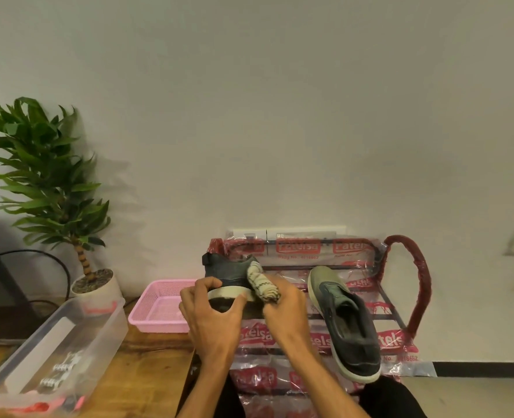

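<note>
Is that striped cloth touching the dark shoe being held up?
Touching. The head view shows the striped cloth, gripped by the right hand, lying directly against the dark shoe; the left hand grips its sole.

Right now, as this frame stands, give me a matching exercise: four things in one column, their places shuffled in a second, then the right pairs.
Things:
1 raised shoe
2 other shoe
3 cloth
4 pink basket

Places:
A in the right hand
B on the wrapped rack
C in the left hand
D on the wooden table

Pairs: 1-C, 2-B, 3-A, 4-D.
</note>
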Available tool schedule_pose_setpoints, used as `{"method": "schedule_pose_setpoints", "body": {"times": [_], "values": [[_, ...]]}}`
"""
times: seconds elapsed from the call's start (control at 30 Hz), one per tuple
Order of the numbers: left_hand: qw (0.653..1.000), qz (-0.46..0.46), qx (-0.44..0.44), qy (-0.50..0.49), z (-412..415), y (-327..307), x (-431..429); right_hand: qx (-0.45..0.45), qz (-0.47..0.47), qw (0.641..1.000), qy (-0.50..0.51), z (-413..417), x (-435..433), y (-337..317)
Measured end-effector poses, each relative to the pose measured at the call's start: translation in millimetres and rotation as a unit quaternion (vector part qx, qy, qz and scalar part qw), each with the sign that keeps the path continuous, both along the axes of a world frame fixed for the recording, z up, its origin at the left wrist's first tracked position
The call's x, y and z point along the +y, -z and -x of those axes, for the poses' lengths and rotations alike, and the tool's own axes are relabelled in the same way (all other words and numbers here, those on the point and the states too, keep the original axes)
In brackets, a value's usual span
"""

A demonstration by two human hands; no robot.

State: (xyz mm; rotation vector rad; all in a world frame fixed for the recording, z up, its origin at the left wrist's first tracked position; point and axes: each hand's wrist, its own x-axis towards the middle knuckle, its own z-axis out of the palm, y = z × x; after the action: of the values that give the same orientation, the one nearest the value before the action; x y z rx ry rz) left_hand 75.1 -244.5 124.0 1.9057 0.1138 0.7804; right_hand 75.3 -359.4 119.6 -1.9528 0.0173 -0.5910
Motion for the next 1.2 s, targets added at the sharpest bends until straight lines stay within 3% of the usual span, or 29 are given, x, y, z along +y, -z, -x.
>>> {"method": "schedule_pose_setpoints", "body": {"times": [0.17,0.27,0.37,0.5,0.7,0.8,0.9,0.97,1.07,1.2], "values": [[1.0,-0.017,0.003,0.002,-0.3,0.5,2.0,-0.155,0.109,0.977,-0.094,5.4,8.4,-4.3],[0.999,-0.032,-0.003,0.007,1.0,5.7,2.8,-0.095,0.133,0.985,-0.049,-4.9,-3.0,-2.4],[0.998,-0.058,-0.011,0.006,4.2,6.2,-4.1,-0.023,0.111,0.994,-0.008,-9.3,-7.0,-8.4],[0.992,-0.121,-0.04,0.02,3.9,4.2,-9.9,-0.068,0.025,0.995,-0.061,1.0,-8.1,-6.2],[0.955,-0.279,-0.076,0.06,9.6,20.0,-16.3,-0.016,-0.089,0.996,0.013,4.2,-21.4,1.8],[0.96,-0.264,-0.073,0.056,7.8,17.2,-17.7,-0.056,-0.107,0.992,-0.04,19.1,-17.6,-1.8],[0.972,-0.22,-0.068,0.046,8.3,11.5,-15.5,-0.076,-0.054,0.993,-0.069,22.3,-19.1,3.7],[0.975,-0.208,-0.068,0.04,10.0,9.6,-13.9,-0.02,-0.01,0.999,-0.046,14.3,-23.8,7.2],[0.98,-0.186,-0.069,0.031,8.3,8.0,-12.5,0.143,0.074,0.987,0.014,10.2,-31.0,15.6],[0.983,-0.168,-0.072,0.021,5.0,0.8,-10.2,0.224,-0.012,0.97,0.099,14.6,-39.4,40.3]]}}
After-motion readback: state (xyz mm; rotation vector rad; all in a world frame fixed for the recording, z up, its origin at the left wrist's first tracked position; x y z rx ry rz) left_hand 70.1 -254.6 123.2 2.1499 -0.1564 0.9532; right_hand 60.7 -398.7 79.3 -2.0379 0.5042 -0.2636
